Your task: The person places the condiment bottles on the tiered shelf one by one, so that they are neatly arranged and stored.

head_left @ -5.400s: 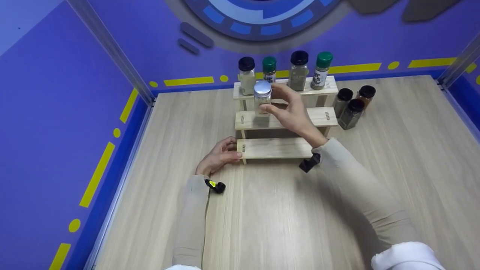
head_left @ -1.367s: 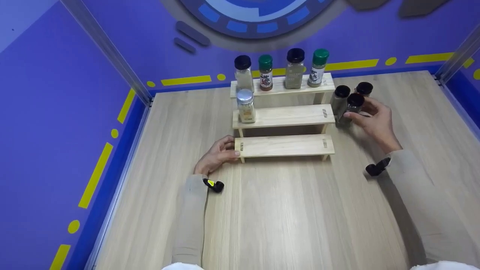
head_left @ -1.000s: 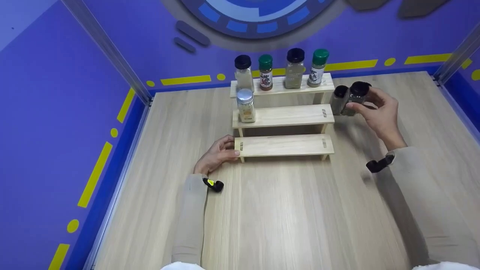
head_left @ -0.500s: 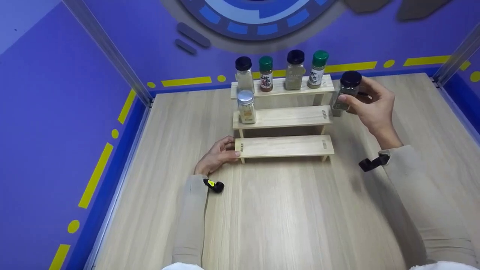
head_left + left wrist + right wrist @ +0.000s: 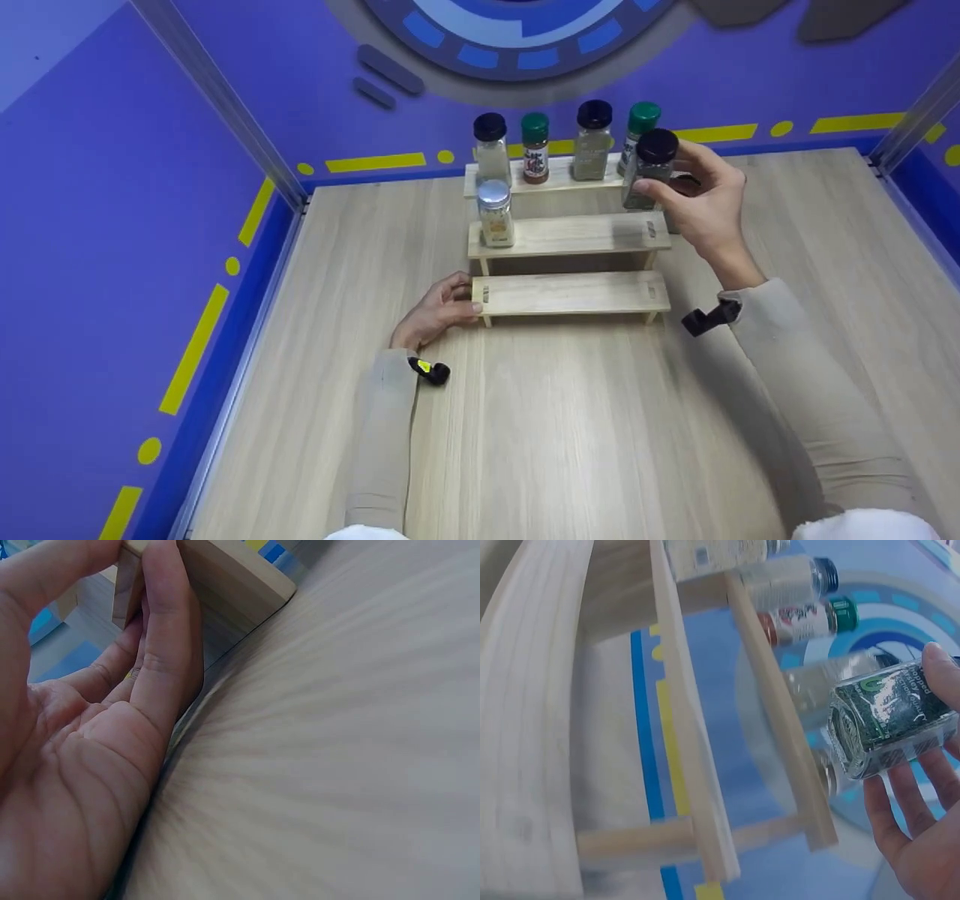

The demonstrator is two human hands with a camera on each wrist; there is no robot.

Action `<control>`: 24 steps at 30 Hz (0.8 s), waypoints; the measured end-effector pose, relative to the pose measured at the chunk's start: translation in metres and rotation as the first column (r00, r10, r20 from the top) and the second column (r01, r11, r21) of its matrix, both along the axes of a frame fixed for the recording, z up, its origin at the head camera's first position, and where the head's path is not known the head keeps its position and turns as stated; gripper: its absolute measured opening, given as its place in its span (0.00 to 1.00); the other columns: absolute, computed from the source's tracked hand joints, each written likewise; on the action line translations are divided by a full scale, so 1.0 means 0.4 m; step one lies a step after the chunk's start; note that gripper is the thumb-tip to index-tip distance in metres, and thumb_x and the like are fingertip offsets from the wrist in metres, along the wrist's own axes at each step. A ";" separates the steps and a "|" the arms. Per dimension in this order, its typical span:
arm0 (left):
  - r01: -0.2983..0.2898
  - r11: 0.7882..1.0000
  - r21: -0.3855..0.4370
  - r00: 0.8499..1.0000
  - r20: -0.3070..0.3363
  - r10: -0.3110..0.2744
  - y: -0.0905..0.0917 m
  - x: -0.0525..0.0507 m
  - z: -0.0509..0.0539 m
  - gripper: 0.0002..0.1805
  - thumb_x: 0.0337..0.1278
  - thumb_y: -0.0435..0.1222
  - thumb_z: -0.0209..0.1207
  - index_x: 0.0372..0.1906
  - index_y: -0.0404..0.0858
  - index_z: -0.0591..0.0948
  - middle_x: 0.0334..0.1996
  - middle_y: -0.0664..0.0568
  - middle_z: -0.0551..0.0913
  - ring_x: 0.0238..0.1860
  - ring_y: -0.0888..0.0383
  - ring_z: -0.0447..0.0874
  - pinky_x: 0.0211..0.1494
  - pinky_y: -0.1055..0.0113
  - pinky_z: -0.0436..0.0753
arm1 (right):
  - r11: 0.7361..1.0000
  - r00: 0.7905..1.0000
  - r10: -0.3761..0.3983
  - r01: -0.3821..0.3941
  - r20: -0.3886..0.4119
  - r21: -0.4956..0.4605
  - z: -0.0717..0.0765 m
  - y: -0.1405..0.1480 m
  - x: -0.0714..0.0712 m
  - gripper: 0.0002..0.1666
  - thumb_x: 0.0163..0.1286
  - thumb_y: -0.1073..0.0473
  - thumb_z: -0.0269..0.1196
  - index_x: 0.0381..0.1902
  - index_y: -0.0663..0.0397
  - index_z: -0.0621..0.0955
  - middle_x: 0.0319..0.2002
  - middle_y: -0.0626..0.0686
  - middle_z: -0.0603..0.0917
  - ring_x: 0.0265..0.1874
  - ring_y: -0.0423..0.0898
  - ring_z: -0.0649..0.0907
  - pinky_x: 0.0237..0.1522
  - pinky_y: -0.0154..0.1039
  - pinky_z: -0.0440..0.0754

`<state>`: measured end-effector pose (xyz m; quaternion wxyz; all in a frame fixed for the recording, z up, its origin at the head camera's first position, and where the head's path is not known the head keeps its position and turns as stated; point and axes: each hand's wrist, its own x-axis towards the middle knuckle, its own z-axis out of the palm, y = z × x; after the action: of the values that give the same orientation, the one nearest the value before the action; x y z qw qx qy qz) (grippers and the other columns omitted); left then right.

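Wooden rack (image 5: 570, 232) stands at upper centre of the frame; the left hand (image 5: 435, 311) grips its lowest step (image 5: 570, 294) at the left end. Right of upper centre, the right hand (image 5: 709, 214) holds a black-capped jar (image 5: 651, 166) between thumb and fingers.

Three shelves climbed in steps across the surface (image 5: 570, 420) toward the back wall (image 5: 750, 75): front shelf (image 5: 570, 294), middle shelf (image 5: 581, 235) and top shelf (image 5: 559, 174). Along the top, from left to right, stood the leftmost jar (image 5: 492, 159), second jar (image 5: 535, 159), third jar (image 5: 592, 154) and rightmost jar (image 5: 639, 124). A lone jar (image 5: 496, 221) occupied the middle shelf's left end, before the leftmost jar. The held jar (image 5: 651, 166), in the right hand (image 5: 709, 206), hung above the middle shelf's right end, partly before the rightmost jar. The left hand (image 5: 437, 311) was at the front shelf's left end.
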<state>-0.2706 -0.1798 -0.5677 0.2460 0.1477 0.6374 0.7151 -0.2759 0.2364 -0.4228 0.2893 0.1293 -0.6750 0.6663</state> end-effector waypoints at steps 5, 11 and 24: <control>-0.007 1.000 -0.003 1.000 -0.004 0.007 -0.001 0.000 -0.004 0.25 0.61 0.25 0.66 0.63 0.32 0.75 0.53 0.48 0.85 0.48 0.54 0.88 0.50 0.64 0.92 | 0.998 0.999 0.052 -0.051 0.009 -0.031 0.004 -0.044 -0.010 0.32 0.55 0.75 0.80 0.59 0.60 0.87 0.48 0.49 0.92 0.46 0.44 0.90 0.47 0.30 0.90; 0.001 1.000 -0.009 1.000 -0.015 -0.001 -0.003 -0.001 -0.004 0.25 0.62 0.25 0.66 0.63 0.32 0.75 0.54 0.47 0.86 0.48 0.54 0.88 0.49 0.65 0.92 | 0.998 0.998 0.063 -0.063 0.021 0.023 0.001 -0.092 -0.015 0.34 0.54 0.74 0.81 0.61 0.58 0.87 0.48 0.48 0.91 0.47 0.47 0.89 0.50 0.34 0.91; 0.005 1.000 0.000 1.000 -0.010 -0.005 -0.001 0.000 0.001 0.23 0.61 0.25 0.66 0.60 0.34 0.75 0.54 0.47 0.85 0.48 0.54 0.88 0.49 0.64 0.92 | 0.991 0.990 0.133 -0.134 0.046 0.012 0.009 -0.174 -0.029 0.34 0.54 0.72 0.82 0.60 0.59 0.87 0.49 0.48 0.92 0.49 0.48 0.89 0.54 0.40 0.91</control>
<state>-0.2706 -0.1802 -0.5673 0.2448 0.1530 0.6381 0.7138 -0.2875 0.1668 -0.4191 0.2279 0.1612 -0.6761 0.6819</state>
